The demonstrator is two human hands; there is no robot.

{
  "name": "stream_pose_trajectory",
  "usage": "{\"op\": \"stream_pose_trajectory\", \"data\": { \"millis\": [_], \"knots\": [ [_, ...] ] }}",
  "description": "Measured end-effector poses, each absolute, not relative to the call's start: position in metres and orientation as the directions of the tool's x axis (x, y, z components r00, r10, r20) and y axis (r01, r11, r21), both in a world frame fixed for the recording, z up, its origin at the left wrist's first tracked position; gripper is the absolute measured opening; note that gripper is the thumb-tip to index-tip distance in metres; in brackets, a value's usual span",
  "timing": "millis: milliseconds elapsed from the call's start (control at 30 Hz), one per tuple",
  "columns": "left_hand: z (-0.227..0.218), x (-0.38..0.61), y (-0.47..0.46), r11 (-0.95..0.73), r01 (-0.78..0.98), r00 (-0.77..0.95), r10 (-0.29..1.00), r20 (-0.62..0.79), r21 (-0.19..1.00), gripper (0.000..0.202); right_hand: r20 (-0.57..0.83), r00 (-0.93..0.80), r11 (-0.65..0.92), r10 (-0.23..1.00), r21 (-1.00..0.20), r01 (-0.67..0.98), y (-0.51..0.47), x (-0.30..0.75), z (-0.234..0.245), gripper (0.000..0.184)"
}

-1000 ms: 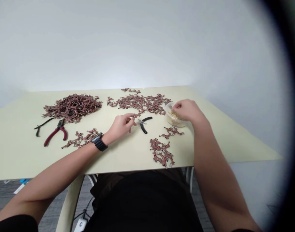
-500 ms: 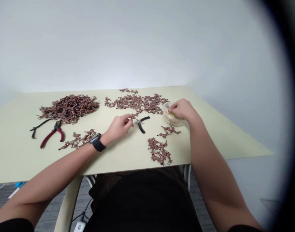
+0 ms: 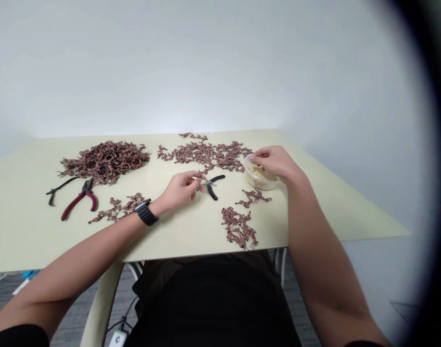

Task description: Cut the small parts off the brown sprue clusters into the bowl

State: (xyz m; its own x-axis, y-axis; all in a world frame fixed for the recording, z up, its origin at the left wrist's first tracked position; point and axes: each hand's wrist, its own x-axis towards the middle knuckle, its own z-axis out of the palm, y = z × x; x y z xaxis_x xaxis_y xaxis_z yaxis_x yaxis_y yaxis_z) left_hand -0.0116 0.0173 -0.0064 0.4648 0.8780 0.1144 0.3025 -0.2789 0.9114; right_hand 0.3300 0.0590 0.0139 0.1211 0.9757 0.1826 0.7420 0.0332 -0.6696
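Note:
My left hand [image 3: 183, 189], wearing a black watch, is closed in a pinch above the table. Whatever lies between its fingertips is too small to make out. Right by those fingertips are small pliers with black handles [image 3: 216, 187], spread apart on the table. My right hand [image 3: 276, 161] has its thumb and fingers pressed together over the rim of a clear round tub [image 3: 249, 182]. Small gold-coloured bits [image 3: 259, 172] fill part of that tub. Any piece in the right fingertips is hidden. Brown deer-like figures [image 3: 239, 226] lie in a small group nearer my body.
A large heap of brown figures [image 3: 106, 161] sits at the left, with a flatter spread [image 3: 202, 154] behind my hands. Red-handled pliers [image 3: 82, 197] and a black-handled tool [image 3: 59, 190] lie left. More figures [image 3: 117, 209] are beside my left wrist.
My right hand has lifted slightly from the gold bits to the tub's rim, showing more of them. My left fingers have shifted a little to the right, and their tips have loosened slightly.

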Motion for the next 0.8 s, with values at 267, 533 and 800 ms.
{"op": "stream_pose_trajectory", "data": {
  "millis": [267, 533, 800],
  "knots": [
    [-0.004, -0.006, 0.012, 0.044, -0.043, 0.531, 0.847, -0.014, 0.998, 0.045, 0.191, -0.292, 0.311, 0.937, -0.837, 0.450, 0.013, 0.244, 0.032, 0.030],
    [-0.005, -0.007, 0.011, 0.004, -0.046, 0.544, 0.839, 0.022, 0.999, 0.039, 0.293, -0.267, 0.393, 0.918, -0.767, 0.507, 0.017, 0.227, 0.021, 0.023],
    [-0.006, -0.003, 0.008, -0.089, 0.030, 0.521, 0.851, 0.061, 0.996, 0.035, 0.408, -0.141, 0.398, 0.902, -0.661, 0.636, 0.013, 0.207, 0.007, 0.015]
  ]
}}
